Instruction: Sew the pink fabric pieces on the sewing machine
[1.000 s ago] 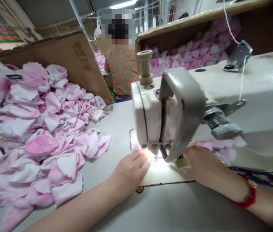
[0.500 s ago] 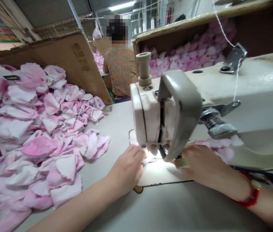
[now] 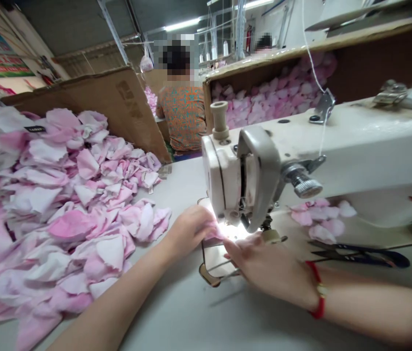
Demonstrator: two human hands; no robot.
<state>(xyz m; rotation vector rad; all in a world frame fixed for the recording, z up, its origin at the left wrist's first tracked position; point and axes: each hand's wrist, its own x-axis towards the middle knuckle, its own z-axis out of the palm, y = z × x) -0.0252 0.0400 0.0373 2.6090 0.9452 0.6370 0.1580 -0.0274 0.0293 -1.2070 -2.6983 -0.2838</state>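
Note:
A white sewing machine (image 3: 221, 170) stands before me, its lamp lighting the needle plate (image 3: 218, 258). At the left of the needle area, my left hand (image 3: 193, 228) is closed on a small pink fabric piece (image 3: 214, 231). My right hand (image 3: 266, 263), with a red band at the wrist, reaches in below the machine head. Its thumb touches the near right edge of that piece, fingers bent and partly hidden, so the grip looks closed there. Thread snips (image 3: 363, 254) lie beside the right wrist. A few pink and white pieces (image 3: 325, 219) rest under the machine arm.
A large heap of pink and white fabric pieces (image 3: 82, 224) covers the table's left side against a cardboard panel (image 3: 125, 107). Behind the machine, a cardboard box (image 3: 359, 53) holds many pink pieces. A person (image 3: 184, 117) in a patterned orange top sits beyond, facing away.
My right hand has moved left and nearer, from beside the presser foot to the fabric piece. My left hand has shifted slightly left and up. The view has moved, showing the snips more fully.

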